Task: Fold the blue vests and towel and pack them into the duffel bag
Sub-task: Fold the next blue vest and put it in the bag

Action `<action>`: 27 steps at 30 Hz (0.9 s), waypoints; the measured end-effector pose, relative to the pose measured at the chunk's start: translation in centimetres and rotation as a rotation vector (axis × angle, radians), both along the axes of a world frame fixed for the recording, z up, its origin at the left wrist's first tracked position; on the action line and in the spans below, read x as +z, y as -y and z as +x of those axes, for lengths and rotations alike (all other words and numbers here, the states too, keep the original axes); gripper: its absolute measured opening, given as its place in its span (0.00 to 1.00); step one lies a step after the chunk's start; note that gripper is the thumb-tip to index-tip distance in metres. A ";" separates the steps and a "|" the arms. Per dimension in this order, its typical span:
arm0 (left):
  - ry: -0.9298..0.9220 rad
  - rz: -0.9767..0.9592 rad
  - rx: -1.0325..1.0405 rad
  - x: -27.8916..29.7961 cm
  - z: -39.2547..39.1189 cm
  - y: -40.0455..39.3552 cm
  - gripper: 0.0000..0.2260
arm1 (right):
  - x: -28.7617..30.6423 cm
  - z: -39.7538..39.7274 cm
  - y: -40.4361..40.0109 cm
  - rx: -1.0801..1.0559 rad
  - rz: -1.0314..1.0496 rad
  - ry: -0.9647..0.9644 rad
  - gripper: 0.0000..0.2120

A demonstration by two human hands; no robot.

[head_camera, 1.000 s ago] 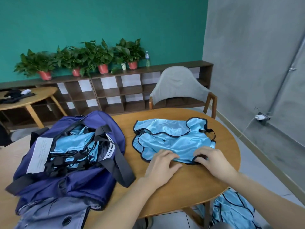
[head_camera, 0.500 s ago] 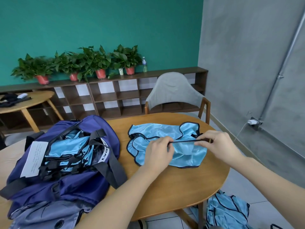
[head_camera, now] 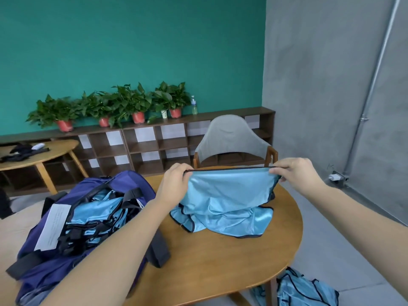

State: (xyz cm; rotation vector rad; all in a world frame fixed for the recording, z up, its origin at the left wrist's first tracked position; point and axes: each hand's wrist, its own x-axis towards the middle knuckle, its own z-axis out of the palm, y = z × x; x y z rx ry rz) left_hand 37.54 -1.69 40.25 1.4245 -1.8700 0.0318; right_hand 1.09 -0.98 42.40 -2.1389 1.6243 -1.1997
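Note:
A light blue vest (head_camera: pixel 227 202) with dark trim hangs above the round wooden table (head_camera: pixel 220 261), its lower part still bunched on the tabletop. My left hand (head_camera: pixel 174 184) pinches one end of its top hem and my right hand (head_camera: pixel 298 173) pinches the other end, so the hem is stretched taut between them. To the left lies the open purple duffel bag (head_camera: pixel 123 184), with several folded blue vests (head_camera: pixel 92 213) and black straps inside it. I see no towel.
More blue vests (head_camera: pixel 304 290) lie on the floor at the lower right, beside the table leg. A grey-backed chair (head_camera: pixel 231 138) stands behind the table. A second table (head_camera: pixel 44 153) and a low shelf with potted plants (head_camera: pixel 132 104) lie further back.
Both hands have taken the vest's near hem off the table and lifted it, pulling it taut. The view has tilted upward.

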 end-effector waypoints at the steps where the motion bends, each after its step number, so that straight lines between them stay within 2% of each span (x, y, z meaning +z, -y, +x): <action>1: 0.004 -0.019 0.030 0.9 0.7 0.0 0.09 | 0.4 -0.3 0.0 -0.004 -0.035 0.015 0.05; 5: -0.088 -0.052 0.152 1.3 3.8 -1.8 0.04 | 0.2 -1.3 -1.4 -0.042 -0.161 -0.029 0.06; 9: -0.048 0.015 0.076 -2.1 4.3 -5.5 0.04 | -3.5 -1.4 -3.5 0.072 -0.027 -0.218 0.09; 14: 0.168 0.147 -0.059 -8.2 4.8 -10.9 0.09 | -9.1 -2.4 -6.8 0.140 0.145 -0.529 0.13; 19: 0.320 0.222 -0.097 -13.7 5.9 -14.2 0.10 | -13.5 -3.6 -9.7 0.166 0.312 -0.697 0.16; 22: 0.420 0.227 -0.138 -13.8 5.5 -14.9 0.12 | -13.0 -3.6 -11.1 0.149 0.350 -0.818 0.28; 25: 0.446 0.150 -0.141 -12.5 4.7 -13.9 0.16 | -12.1 -2.8 -10.9 0.168 0.233 -0.891 0.43; 27: 0.387 0.125 -0.147 -11.4 4.0 -12.3 0.16 | -11.2 -1.4 -9.8 0.172 0.162 -0.836 0.41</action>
